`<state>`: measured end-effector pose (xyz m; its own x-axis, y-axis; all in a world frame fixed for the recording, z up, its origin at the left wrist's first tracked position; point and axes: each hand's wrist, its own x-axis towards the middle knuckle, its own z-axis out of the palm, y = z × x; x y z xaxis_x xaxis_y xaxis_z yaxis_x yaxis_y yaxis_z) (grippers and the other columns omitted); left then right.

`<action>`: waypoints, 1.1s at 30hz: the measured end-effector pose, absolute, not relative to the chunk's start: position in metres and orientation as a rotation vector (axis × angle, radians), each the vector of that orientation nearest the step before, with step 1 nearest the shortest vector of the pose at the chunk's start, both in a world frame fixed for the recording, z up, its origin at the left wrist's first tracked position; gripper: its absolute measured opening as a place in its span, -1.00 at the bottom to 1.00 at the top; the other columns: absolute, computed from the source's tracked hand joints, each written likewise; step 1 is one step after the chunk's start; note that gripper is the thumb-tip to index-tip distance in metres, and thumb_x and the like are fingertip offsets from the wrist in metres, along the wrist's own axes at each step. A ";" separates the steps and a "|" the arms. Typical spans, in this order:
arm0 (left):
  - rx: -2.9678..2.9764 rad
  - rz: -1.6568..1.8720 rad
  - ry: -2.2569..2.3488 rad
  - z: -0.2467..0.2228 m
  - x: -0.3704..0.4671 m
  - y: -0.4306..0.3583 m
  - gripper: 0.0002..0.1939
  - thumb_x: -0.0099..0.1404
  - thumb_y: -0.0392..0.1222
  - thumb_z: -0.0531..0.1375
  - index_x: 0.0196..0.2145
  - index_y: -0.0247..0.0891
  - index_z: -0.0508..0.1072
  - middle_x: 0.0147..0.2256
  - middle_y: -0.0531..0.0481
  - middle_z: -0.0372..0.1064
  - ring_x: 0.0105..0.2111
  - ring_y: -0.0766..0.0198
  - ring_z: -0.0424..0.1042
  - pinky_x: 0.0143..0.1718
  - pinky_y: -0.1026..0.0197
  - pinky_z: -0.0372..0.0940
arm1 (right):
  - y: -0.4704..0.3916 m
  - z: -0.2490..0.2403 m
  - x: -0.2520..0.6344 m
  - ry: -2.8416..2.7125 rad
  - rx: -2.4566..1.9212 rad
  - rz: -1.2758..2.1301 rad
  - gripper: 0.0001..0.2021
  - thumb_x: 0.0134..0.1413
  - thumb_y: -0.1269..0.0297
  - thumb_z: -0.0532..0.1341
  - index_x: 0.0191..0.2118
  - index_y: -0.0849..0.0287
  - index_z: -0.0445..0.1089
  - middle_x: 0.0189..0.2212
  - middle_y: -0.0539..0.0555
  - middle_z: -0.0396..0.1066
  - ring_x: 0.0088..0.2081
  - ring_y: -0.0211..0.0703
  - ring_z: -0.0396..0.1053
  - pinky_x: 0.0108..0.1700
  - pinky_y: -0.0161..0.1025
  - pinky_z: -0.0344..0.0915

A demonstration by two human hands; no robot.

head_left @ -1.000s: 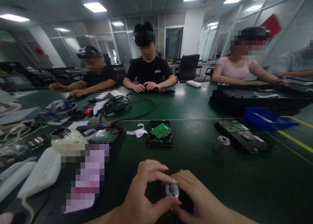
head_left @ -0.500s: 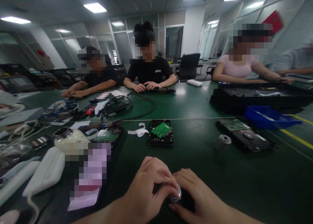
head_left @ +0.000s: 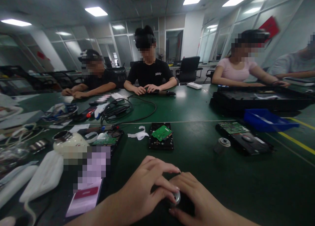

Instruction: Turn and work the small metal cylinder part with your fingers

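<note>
A: Where do we have our hands?

B: Low at the near edge of the green worktop (head_left: 197, 147). Our left hand (head_left: 145, 190) and right hand (head_left: 197, 199) are pressed together over a small round metal part (head_left: 176, 197).

A: Who's holding it?

B: Both of us, so to speak. Our left fingertips (head_left: 172, 188) curl over the top of the part, and our right hand cups it from the other side. Only a sliver of the silver rim shows between them; what's beneath it is dark and we can't tell what it is.

A: And beyond our hands?

B: A black drive (head_left: 160, 137) with a loose green board (head_left: 161, 132) tilted on top lies well apart, straight ahead. To the right sits another drive (head_left: 243, 137), a small metal cylinder (head_left: 221, 144) just beside it, and a blue tray (head_left: 267, 120) behind. A pink booklet (head_left: 85, 196) lies near our left arm, by a white mask (head_left: 44, 178).

A: Others?

B: Four people sit across the worktop, hands on their own work.
</note>
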<state>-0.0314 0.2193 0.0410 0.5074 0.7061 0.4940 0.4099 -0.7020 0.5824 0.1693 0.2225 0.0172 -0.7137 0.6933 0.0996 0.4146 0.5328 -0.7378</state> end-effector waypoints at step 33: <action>2.049 0.844 1.011 0.054 -0.030 0.218 -0.68 0.14 -0.45 0.31 -0.17 -0.13 0.48 -0.27 0.04 0.55 -0.14 0.13 0.50 -0.07 0.05 0.35 | 0.223 0.019 0.168 -2.414 -0.933 1.008 -0.73 -0.03 0.40 0.28 -0.13 0.18 0.39 -0.14 0.13 0.42 -0.07 -0.01 0.32 0.01 -0.06 0.21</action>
<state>-0.0303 0.2183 0.0537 0.4849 0.8397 0.2443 0.3902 -0.4577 0.7989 0.1683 0.2227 0.0189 -0.7161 0.6941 0.0742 0.4352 0.5270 -0.7300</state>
